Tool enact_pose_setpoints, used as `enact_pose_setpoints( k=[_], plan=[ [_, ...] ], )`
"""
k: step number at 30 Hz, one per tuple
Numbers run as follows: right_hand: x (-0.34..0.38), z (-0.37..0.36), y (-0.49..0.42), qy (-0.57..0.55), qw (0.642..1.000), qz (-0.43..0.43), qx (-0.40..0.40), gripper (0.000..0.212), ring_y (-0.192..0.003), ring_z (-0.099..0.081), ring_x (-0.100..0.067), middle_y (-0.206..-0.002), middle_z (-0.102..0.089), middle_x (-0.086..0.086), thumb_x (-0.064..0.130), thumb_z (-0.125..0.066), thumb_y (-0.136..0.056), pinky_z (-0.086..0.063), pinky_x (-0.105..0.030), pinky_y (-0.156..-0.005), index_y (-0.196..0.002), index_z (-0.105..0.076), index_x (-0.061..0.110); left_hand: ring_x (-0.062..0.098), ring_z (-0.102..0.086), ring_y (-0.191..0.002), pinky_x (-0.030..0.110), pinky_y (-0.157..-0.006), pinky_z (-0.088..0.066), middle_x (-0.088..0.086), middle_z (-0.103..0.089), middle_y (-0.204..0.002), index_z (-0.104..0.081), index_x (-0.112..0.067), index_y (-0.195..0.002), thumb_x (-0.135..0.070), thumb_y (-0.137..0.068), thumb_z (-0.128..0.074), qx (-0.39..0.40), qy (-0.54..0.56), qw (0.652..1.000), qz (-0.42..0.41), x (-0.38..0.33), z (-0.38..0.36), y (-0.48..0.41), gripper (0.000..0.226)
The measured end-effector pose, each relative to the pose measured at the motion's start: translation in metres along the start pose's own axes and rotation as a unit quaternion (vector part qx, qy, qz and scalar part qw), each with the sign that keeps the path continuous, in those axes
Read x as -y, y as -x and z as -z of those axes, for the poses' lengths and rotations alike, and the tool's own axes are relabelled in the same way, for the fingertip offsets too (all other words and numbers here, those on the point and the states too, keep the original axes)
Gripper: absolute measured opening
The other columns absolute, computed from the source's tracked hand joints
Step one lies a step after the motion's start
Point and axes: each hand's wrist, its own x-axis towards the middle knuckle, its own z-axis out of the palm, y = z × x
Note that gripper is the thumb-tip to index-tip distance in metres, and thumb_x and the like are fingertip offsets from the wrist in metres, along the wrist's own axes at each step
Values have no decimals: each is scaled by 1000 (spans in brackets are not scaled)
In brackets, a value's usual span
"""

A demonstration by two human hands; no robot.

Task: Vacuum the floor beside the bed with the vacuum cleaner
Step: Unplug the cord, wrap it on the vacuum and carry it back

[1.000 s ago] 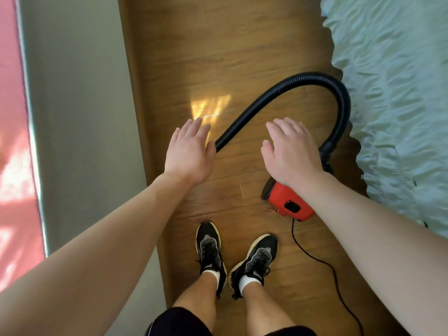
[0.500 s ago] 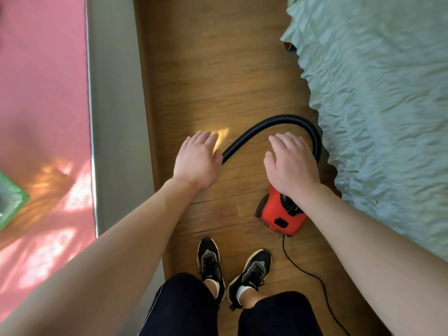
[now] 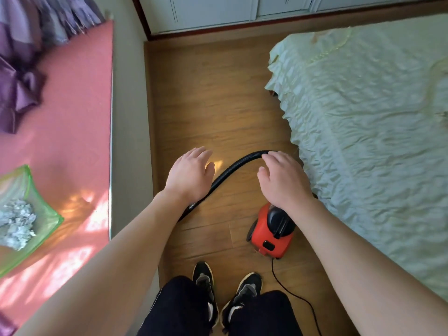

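Observation:
A small red and black vacuum cleaner point(image 3: 270, 235) stands on the wooden floor point(image 3: 213, 105) just right of my feet. Its black ribbed hose point(image 3: 232, 167) arcs from under my right hand down to the left, passing beneath my left forearm. My left hand point(image 3: 190, 175) hovers palm down with straight fingers and holds nothing. Over the top of the hose arc, my right hand point(image 3: 282, 180) is also palm down with relaxed fingers and empty. The bed point(image 3: 368, 122) with a pale green wrinkled cover fills the right side.
A black power cord point(image 3: 294, 295) trails from the vacuum toward the lower right. A pink-topped ledge point(image 3: 72, 117) runs along the left, bearing a green glass dish point(image 3: 36, 229) and purple fabric point(image 3: 21, 69). White cabinet doors point(image 3: 218, 8) close the strip of floor at the far end.
The view has tilted up, so more floor, bed and ledge show. Both hands stay spread above the hose and hold nothing. The vacuum sits lower in the picture.

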Motion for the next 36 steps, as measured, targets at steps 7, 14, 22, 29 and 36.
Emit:
enact_pose_setpoints(
  k=[7, 14, 22, 29, 36],
  plan=[
    [10, 82, 21, -4, 1000, 0, -10, 43, -136, -46, -24, -144, -55, -6, 30, -37, -107, -34, -34, -111, -140, -54, 7, 27, -49, -132, 36, -107, -40, 9, -57, -141, -59, -7, -134, -23, -106, -39, -3, 7, 1000, 0, -55, 61, 14, 38],
    [6, 136, 45, 0, 999, -29, -34, 46, -123, -50, -32, -128, -61, -13, 33, -33, -104, -41, -45, -106, -122, -61, 2, 28, -53, -118, 39, -104, -44, 9, -61, -122, -60, -4, -123, -23, -104, -38, -30, -10, 999, -3, -102, 110, 33, 35],
    [-11, 195, 80, -17, 997, -48, -51, 42, -127, -49, -27, -133, -59, -10, 30, -34, -106, -38, -38, -108, -127, -59, 4, 23, -38, -145, 41, -122, -28, 2, -50, -151, -54, -15, -141, -31, -107, -33, -38, -55, 997, -29, -139, 156, 62, 43],
    [-25, 235, 102, -14, 996, -43, -71, 38, -120, -54, -26, -124, -63, -5, 29, -35, -103, -43, -40, -103, -122, -60, 7, 24, -42, -140, 37, -116, -29, 3, -54, -145, -58, -13, -134, -28, -107, -35, -51, -57, 997, -26, -176, 181, 73, 38],
    [-39, 268, 113, -62, 992, -66, -85, 49, -143, -38, -21, -153, -47, -5, 28, -34, -106, -28, -34, -117, -149, -45, 9, 26, -52, -127, 37, -108, -37, 3, -61, -127, -62, -12, -117, -27, -106, -36, -54, -52, 996, -53, -203, 195, 69, 32]
  ],
)
